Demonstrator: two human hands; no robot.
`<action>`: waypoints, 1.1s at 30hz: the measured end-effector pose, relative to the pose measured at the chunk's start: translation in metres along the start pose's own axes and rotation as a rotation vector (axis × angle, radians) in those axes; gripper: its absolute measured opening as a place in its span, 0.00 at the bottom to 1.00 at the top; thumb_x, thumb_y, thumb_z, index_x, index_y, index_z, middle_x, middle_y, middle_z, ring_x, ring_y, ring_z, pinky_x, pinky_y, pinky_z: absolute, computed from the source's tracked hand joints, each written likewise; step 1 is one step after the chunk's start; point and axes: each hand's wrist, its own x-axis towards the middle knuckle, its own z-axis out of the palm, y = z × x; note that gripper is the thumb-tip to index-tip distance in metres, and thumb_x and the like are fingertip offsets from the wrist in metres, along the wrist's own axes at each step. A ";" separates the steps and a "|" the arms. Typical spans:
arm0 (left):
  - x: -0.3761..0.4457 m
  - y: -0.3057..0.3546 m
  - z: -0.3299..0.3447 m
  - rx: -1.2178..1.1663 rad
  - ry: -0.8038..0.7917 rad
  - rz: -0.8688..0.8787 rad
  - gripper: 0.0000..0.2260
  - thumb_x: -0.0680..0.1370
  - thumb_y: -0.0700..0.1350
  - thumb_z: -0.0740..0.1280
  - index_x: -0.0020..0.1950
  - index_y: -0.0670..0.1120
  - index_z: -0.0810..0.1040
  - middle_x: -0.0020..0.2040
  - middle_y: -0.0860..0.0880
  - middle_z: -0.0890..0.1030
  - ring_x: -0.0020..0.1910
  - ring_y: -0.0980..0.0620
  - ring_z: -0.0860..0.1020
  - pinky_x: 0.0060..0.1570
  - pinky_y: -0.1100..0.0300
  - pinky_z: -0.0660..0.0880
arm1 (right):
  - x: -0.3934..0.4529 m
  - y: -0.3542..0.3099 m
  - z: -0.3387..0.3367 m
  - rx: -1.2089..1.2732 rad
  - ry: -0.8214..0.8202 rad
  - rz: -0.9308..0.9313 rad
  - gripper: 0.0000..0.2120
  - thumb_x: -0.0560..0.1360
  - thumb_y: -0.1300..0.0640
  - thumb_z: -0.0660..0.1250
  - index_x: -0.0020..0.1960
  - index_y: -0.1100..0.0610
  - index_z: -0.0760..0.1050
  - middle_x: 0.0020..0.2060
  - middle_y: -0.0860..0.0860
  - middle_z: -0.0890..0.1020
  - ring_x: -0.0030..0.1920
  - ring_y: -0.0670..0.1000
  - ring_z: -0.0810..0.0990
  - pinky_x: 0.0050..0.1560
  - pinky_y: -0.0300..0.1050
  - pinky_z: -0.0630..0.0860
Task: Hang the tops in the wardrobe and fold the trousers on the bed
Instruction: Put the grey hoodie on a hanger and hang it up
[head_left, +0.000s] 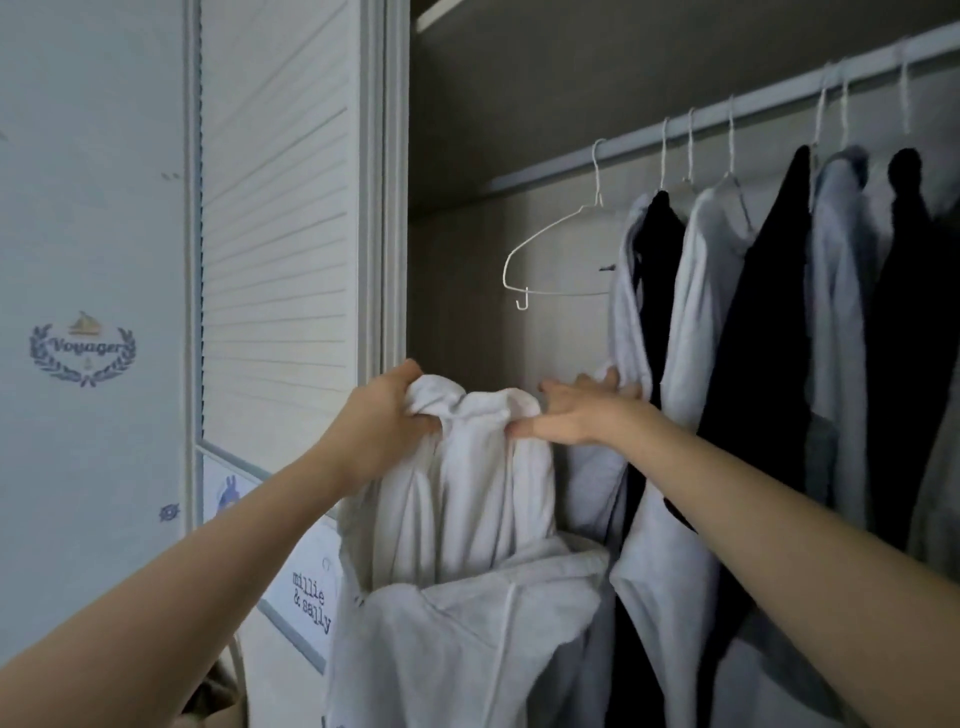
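Observation:
I hold up a white hooded top (467, 519) in front of the open wardrobe. My left hand (384, 415) is clenched on the bunched fabric at its upper left. My right hand (576, 410) is at the top's upper right, thumb under the cloth and fingers spread towards the hanging clothes. An empty white wire hanger (558, 249) hangs on the rail (675, 130) above the top. To its right, several white, grey and black tops (769, 312) hang on white hangers. The trousers and the bed are out of view.
The louvred wardrobe door (275, 208) stands at the left, with its frame (389, 182) just left of my left hand. A pale panel with a "Voyager" sticker (83, 353) is at far left. A shelf edge (441, 15) runs above the rail.

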 end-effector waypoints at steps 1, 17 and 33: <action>0.007 -0.002 0.007 0.064 0.016 0.036 0.06 0.77 0.42 0.66 0.49 0.44 0.69 0.41 0.45 0.79 0.40 0.45 0.76 0.41 0.52 0.73 | -0.003 0.009 0.002 -0.063 -0.022 0.084 0.50 0.60 0.18 0.51 0.76 0.44 0.55 0.76 0.60 0.53 0.75 0.69 0.45 0.67 0.70 0.43; 0.116 -0.018 0.064 -0.453 0.033 -0.165 0.04 0.75 0.43 0.70 0.48 0.45 0.78 0.44 0.46 0.80 0.44 0.48 0.79 0.42 0.56 0.76 | 0.011 0.033 -0.079 0.063 -0.285 0.303 0.37 0.75 0.31 0.54 0.65 0.63 0.70 0.65 0.56 0.73 0.63 0.59 0.74 0.55 0.48 0.75; 0.154 -0.040 0.081 -0.468 0.042 -0.076 0.03 0.74 0.39 0.71 0.46 0.42 0.79 0.40 0.46 0.80 0.39 0.51 0.78 0.36 0.61 0.72 | 0.129 -0.007 -0.148 0.203 0.710 0.377 0.15 0.74 0.64 0.61 0.59 0.62 0.76 0.58 0.59 0.79 0.59 0.60 0.78 0.45 0.45 0.70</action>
